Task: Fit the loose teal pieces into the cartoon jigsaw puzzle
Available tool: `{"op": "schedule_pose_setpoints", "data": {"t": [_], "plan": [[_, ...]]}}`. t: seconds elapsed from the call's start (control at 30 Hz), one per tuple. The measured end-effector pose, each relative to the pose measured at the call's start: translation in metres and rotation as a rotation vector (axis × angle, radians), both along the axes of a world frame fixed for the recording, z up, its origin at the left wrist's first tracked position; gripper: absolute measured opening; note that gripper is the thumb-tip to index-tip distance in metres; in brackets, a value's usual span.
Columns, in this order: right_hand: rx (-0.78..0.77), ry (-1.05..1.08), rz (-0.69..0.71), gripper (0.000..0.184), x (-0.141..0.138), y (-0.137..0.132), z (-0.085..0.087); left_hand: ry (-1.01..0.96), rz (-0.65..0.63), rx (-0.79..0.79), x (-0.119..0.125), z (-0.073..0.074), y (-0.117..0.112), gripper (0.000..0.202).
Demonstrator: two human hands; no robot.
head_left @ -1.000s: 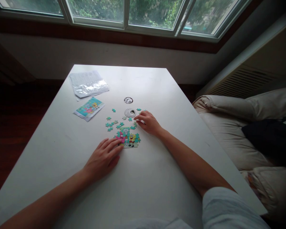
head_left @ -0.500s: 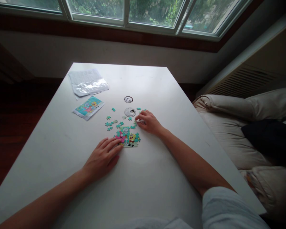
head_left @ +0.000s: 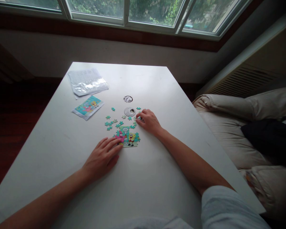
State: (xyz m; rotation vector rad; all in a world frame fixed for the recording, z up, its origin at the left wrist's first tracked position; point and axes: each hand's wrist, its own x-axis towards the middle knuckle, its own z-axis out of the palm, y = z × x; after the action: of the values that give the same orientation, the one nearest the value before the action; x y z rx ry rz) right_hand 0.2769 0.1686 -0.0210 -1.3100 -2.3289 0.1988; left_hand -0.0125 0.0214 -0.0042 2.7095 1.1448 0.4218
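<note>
Teal fills much of the background in the partly built puzzle, which lies flat on the white table with pink, pale green and yellow cartoon figures showing; its near edge looks straight, while tabs stick out on its right side. My left hand is spread loosely, palm down and gripping nothing, its fingertips resting over the puzzle's left edge. Light, flat pressure there seems best to me: enough to stop the joined part sliding, without bowing a seam. Just beyond the puzzle lie the loose pieces, mostly teal, a few paler. My right hand is beyond the puzzle and to its right, fingers curled and thumb near the index finger among the scattered bits; I cannot tell whether a piece sits between them. Taking one piece by its sides, rather than sweeping across several, should leave its neighbours unturned, and matching its colour and tabs against the puzzle's open edge before pressing would, I judge, avoid a forced fit. Farther beyond the puzzle is a round metallic fitting with a dark hole, where a piece could catch. Left of the puzzle and farther out lies a printed picture with similar figures, handy for checking colours, and past that a clear plastic packet.
</note>
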Motion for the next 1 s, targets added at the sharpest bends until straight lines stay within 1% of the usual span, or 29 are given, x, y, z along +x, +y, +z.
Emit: {"op": "schedule_pose_setpoints", "data": {"t": [0.1, 0.33, 0.43, 0.57, 0.67, 0.83, 1.0], "plan": [[-0.005, 0.015, 0.001, 0.015, 0.0, 0.0, -0.001, -0.001, 0.002, -0.003, 0.0, 0.0, 0.0, 0.041], [0.005, 0.001, 0.019, 0.021, -0.001, 0.0, -0.002, -0.037, 0.007, -0.015, 0.0, 0.0, 0.0, 0.043], [0.004, -0.003, 0.027, 0.019, -0.001, 0.001, -0.002, -0.028, 0.003, -0.018, 0.0, 0.0, -0.001, 0.043], [-0.016, 0.007, 0.037, 0.017, -0.001, 0.003, -0.001, -0.069, 0.009, 0.0, 0.001, -0.001, -0.002, 0.044], [-0.027, 0.015, 0.043, 0.016, -0.001, 0.003, -0.001, -0.09, 0.012, 0.002, 0.001, 0.0, -0.002, 0.038], [-0.018, 0.019, 0.045, 0.016, -0.001, 0.004, -0.003, -0.134, 0.073, 0.034, 0.001, 0.004, -0.003, 0.026], [-0.028, 0.031, 0.052, 0.014, -0.001, 0.004, -0.005, -0.158, 0.072, 0.075, -0.001, 0.009, -0.007, 0.017]]}}
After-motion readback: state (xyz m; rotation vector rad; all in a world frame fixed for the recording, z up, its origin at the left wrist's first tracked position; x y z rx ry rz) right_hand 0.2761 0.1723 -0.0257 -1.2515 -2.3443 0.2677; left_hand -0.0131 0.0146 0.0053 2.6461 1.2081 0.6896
